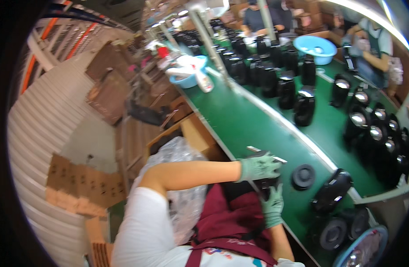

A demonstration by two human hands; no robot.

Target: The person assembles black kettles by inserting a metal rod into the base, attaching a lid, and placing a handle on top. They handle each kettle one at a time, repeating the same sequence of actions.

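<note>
Both my hands wear grey-green gloves and meet at the near edge of the green work surface. My left hand [261, 167] reaches across from the left, fingers bent over a dark part [266, 183] mostly hidden between the gloves. From below, my right hand [273, 205] closes on the same side of that dark part; its kind cannot be made out. A thin silvery strip [280, 159] shows on both sides of my left hand. Just right of it a round black ringed disc [303, 176] lies flat. Farther right, a glossy black housing [332, 190] leans on its side.
Several black housings [305, 107] stand in rows beyond a white divider rail [298, 133]. Blue basins [314, 50] and a spray bottle [203, 81] stand farther off. Another basin [384, 231] is at lower right. A plastic-lined carton [198, 133] is at my left. Co-workers [377, 46] stand opposite.
</note>
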